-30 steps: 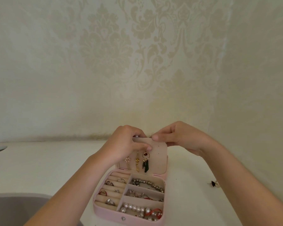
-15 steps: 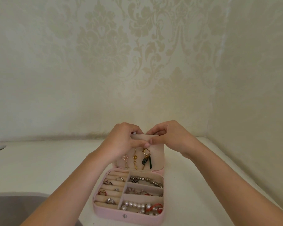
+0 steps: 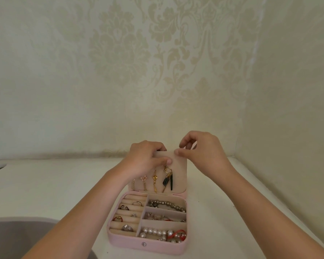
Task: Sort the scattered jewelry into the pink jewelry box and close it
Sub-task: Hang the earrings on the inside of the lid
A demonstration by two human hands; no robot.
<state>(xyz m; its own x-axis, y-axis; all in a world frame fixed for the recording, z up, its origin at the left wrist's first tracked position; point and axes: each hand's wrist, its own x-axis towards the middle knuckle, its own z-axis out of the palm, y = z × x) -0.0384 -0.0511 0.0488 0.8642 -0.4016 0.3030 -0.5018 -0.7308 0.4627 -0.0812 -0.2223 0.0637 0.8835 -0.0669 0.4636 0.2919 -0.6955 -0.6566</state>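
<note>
Upright lid (image 3: 179, 174) hinged at far edge of box (image 3: 131, 242). Left hand (image 3: 145, 158) grips its top edge; right hand (image 3: 202, 152) pinches its top-right corner. Closing swing comes toward the person.

The left hand (image 3: 146, 159) covers the upper-left corner of the beige padded earring panel (image 3: 178, 176); the grey basin (image 3: 17, 238) is cut off bottom-left.

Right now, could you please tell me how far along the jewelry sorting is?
Mostly done: rings, beads and pearls fill the compartments of the pink jewelry box, and earrings hang on the lid panel. In hand: the left hand grips that panel's top while the right hand pinches its upper edge. Left: shutting the box and fastening the snap.
</note>
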